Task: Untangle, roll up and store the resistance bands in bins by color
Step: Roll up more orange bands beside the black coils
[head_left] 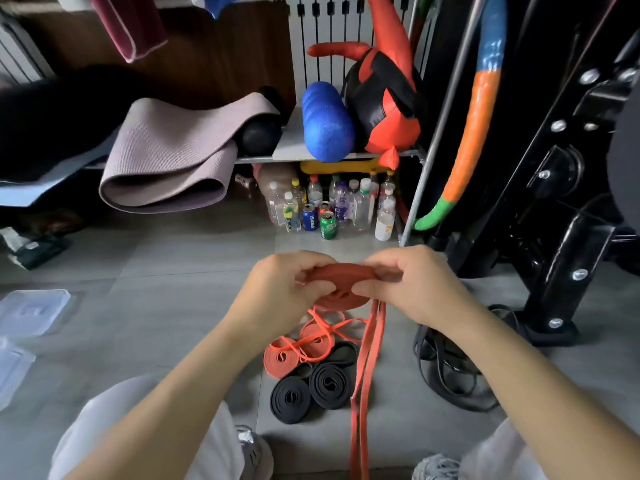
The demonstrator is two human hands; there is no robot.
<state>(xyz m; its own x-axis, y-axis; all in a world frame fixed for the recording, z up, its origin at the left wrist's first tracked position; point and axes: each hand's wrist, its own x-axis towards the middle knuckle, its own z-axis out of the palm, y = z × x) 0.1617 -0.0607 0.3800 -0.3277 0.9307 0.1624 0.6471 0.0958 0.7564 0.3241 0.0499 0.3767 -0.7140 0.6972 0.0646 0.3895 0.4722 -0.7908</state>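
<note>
Your shoes [254,452] are cut off at the bottom edge. Clear bins [31,311] at the floor's left edge run partly out of view, and their contents cannot be made out. Your left hand [277,289] and right hand [412,282] meet above mid-floor. Each pinches one side of a part-rolled red band [341,271], curled fingers hiding its ends. Its tail [363,393] hangs past the bottom edge. On the floor below lie red rolls [280,356] touching black rolls [327,384], with a thin orange band [325,327] tangled over the red. Loose black bands [446,368] lie under your right forearm.
</note>
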